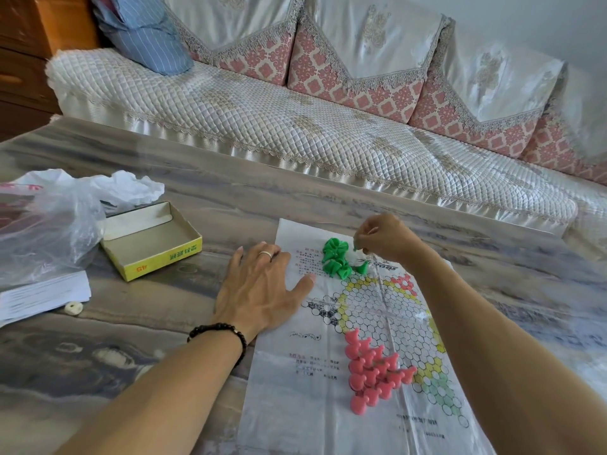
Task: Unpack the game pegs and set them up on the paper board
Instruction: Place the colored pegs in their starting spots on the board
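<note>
A paper board (371, 310) printed with rings of circles lies flat on the table. Several green pegs (335, 257) lie in a heap at its far end, with one green peg (362, 267) apart to the right. Several pink pegs (374, 366) lie clustered near the board's near left side. My left hand (262, 287) rests flat, fingers spread, on the board's left edge. My right hand (384, 239) hovers over the board's far end and pinches a small green peg (355, 247) in its fingertips.
An open yellow cardboard box (151, 239) sits left of the board. A crumpled clear plastic bag (49, 221) and a folded paper stack (39, 295) lie at the far left, with a small white disc (73, 307) beside them. A quilted sofa (295, 126) runs behind the table.
</note>
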